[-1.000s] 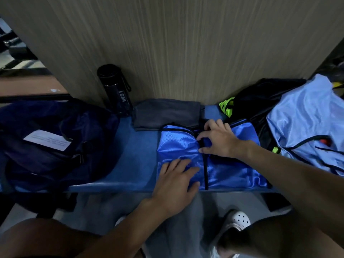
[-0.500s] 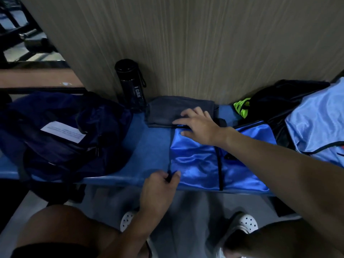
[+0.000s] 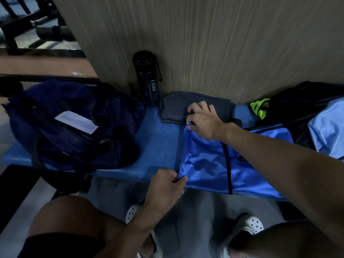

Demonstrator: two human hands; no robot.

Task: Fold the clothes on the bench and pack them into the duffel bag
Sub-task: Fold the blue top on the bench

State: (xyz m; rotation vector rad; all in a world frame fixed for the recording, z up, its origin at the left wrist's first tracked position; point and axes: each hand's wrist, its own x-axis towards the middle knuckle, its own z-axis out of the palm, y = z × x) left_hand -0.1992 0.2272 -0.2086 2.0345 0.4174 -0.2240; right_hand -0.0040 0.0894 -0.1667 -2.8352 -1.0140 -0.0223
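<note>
From the head view, the left grip (image 3: pixel 165 185) pinched the near left corner of the blue satin garment (image 3: pixel 204 164) at the counter's (image 3: pixel 160 142) front edge. The right grip (image 3: pixel 202 120) pinched its far left corner, knuckles over the folded grey cloth (image 3: pixel 176 108). The navy duffel bag (image 3: pixel 74 127) sat to the left. The slick fabric looked likely to slide off the front edge if one pinch loosened, and a careless lift could drag the grey cloth or tip the black bottle (image 3: pixel 147 79). The only bare counter lay between the bag and the garment.

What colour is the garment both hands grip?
The garment is shiny blue, black trim; head view.
</note>
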